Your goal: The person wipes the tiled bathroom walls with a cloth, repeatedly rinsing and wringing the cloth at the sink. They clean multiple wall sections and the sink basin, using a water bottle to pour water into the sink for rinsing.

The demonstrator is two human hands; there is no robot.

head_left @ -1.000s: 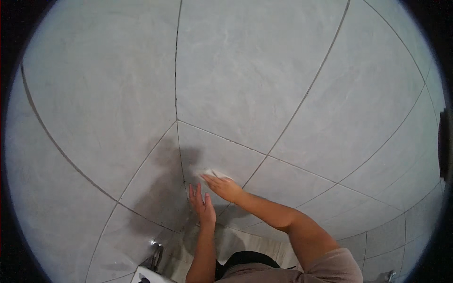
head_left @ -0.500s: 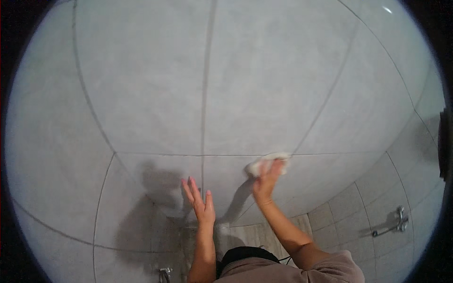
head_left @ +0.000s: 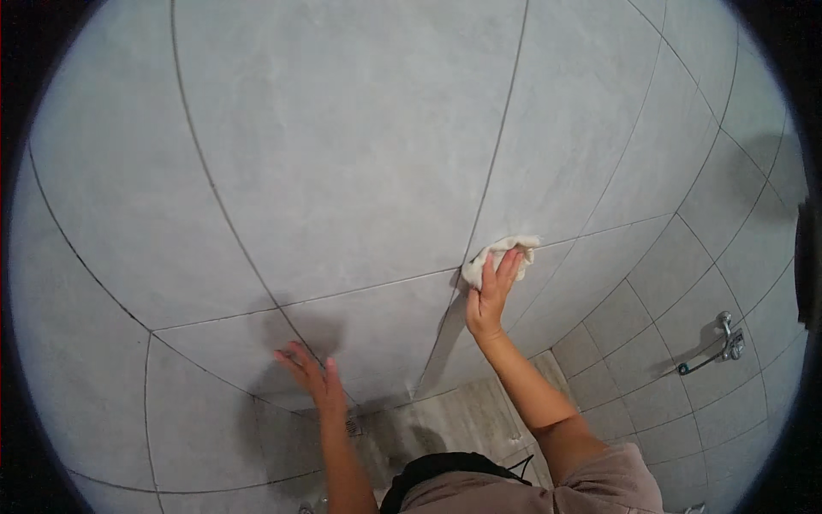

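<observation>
A crumpled off-white cloth (head_left: 477, 272) lies against the grey tiled wall (head_left: 351, 171), at a horizontal grout line. My right hand (head_left: 488, 304) presses on it with the fingers laid over its folds, and that arm reaches forward from the lower right. Lower and to the left, my left hand (head_left: 315, 379) is raised with its fingers apart and nothing in it. It is close to the wall, beside its own shadow; whether it touches the tiles I cannot tell.
On the right-hand tiled wall is a chrome tap fitting (head_left: 730, 338) with a dark spout-like arm. The floor (head_left: 462, 420) below has wood-look tiles, and a small drain grate (head_left: 353, 426) sits near the wall's foot. A dark object (head_left: 803, 265) shows at the right rim.
My view has turned, so the grout lines now slant. My right hand and the cloth appear slightly higher; my left hand appears lower and further left, still open.
</observation>
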